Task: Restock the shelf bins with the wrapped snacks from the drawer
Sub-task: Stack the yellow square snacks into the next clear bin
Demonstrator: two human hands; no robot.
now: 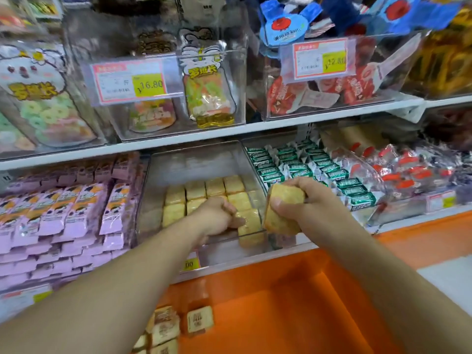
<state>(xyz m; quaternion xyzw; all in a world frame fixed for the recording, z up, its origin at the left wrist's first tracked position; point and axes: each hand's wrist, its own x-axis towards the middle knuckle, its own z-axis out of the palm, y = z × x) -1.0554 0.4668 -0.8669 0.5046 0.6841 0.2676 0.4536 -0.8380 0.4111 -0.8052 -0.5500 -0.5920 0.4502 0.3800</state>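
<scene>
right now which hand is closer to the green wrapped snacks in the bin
Right. The right hand, gripping yellow snacks, is beside the green wrapped snacks; the left hand sits inside the yellow-snack bin.

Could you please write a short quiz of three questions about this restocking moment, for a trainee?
1. True or false: the right hand grips a stack of yellow snacks.
2. Which bin does the left hand reach into: A pink packs, B clear bin of yellow snacks, C green packs?
3. What colour is the drawer below the shelf?

Key: 1 true; 2 B; 3 orange.
</scene>
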